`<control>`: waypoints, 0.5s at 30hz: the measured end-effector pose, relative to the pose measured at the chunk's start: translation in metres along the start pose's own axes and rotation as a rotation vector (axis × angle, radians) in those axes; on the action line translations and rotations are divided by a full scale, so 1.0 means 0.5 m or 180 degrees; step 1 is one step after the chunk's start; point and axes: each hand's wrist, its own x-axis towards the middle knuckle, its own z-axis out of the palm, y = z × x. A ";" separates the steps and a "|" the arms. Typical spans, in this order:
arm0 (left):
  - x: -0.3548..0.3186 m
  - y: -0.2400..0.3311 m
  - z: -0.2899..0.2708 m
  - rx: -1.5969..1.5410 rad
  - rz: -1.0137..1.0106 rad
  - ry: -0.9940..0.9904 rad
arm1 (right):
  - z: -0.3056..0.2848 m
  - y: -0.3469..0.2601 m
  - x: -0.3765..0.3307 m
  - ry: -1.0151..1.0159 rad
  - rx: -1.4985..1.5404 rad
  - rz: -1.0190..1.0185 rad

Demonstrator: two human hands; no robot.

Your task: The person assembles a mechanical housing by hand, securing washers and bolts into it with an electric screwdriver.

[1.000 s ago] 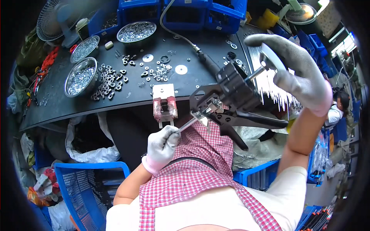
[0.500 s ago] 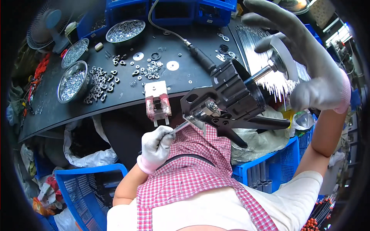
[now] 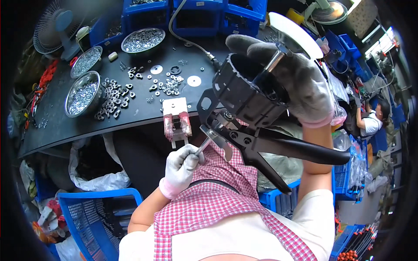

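Note:
My gloved left hand (image 3: 182,167) is closed around the lower end of a metal rod (image 3: 203,145). That rod runs up through the frame of a black caulking gun (image 3: 248,93), whose handle and trigger (image 3: 283,150) point to the lower right. My gloved right hand (image 3: 305,82) wraps the gun's round black collar from the right, its fingertips behind the rim. Out of the collar's mouth the rod's upper part (image 3: 272,63) sticks up toward a white disc (image 3: 296,35). A small fixture with pink-wrapped posts (image 3: 177,117) stands at the table edge, left of the gun.
The dark table (image 3: 135,98) carries steel bowls of small hardware (image 3: 82,93), loose metal fittings (image 3: 115,98) and washers (image 3: 194,81). Blue bins (image 3: 196,17) line the back. Blue crates stand lower left (image 3: 87,217) and right (image 3: 348,174). A person (image 3: 372,119) is at far right.
My right hand came from beside the rod's disc end down onto the collar. The gun has shifted slightly left and tilted, and the disc sits farther up. My left hand stays on the rod.

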 end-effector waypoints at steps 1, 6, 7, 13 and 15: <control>0.000 0.000 -0.001 -0.0123 -0.0062 -0.0040 | 0.011 0.007 0.001 0.0338 0.0168 -0.0022; -0.006 -0.004 0.001 -0.0321 -0.0289 -0.0119 | 0.031 0.052 0.010 0.0712 0.0836 -0.0483; -0.008 -0.004 0.002 -0.0322 -0.0318 -0.0110 | 0.032 0.047 0.010 0.0776 0.0910 -0.0373; -0.004 -0.001 0.001 -0.0481 -0.0360 -0.0136 | 0.027 0.063 0.015 0.0607 0.2012 -0.0627; -0.005 -0.002 0.001 -0.0469 -0.0440 -0.0138 | 0.022 0.074 0.017 0.0629 0.1959 -0.0597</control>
